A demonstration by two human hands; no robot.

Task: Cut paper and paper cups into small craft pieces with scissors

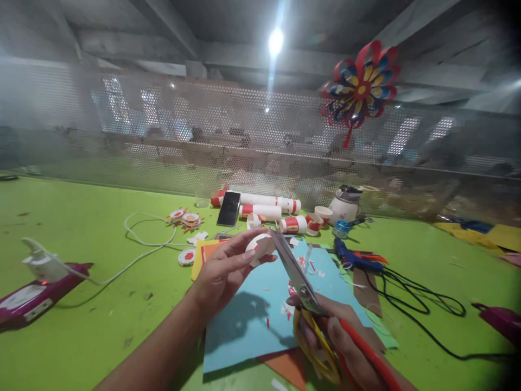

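Note:
My left hand pinches a small white round paper piece between thumb and fingers. A pair of scissors with yellow and red-orange handles is in my right hand, its fingers wrapped round the handles. The scissor blades point up and to the left, their tips close beside the right edge of the white piece. Whether the blades touch it I cannot tell. Below both hands lies a light blue sheet with small red and white scraps on it.
Paper cups, a phone and a kettle-like jug stand or lie behind. A blue glue gun with black cable is right. A purple power strip and white cable lie left. A perforated screen borders the green table.

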